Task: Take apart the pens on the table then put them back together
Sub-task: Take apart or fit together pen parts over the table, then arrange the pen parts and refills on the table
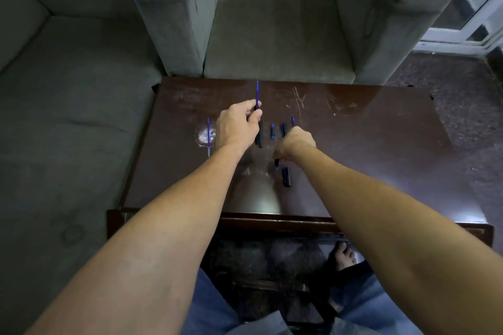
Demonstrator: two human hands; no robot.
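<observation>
My left hand (239,124) grips a black pen barrel (259,135) with a blue refill (257,91) sticking out of its far end. My right hand (296,143) is curled round another pen (276,164); its dark end shows below the fist and a blue tip (293,120) shows above it. A loose blue refill (208,133) lies on the dark wooden table (353,144) left of my left hand. Between my hands lie a small blue piece (272,131) and a dark piece (283,129). A black cap (286,176) lies nearer to me.
A grey armchair (277,35) stands beyond the table's far edge and a grey sofa (68,90) runs along its left side. A round pale stain (204,135) marks the tabletop under the loose refill. My knees and a bare foot (344,254) show below the table's near edge.
</observation>
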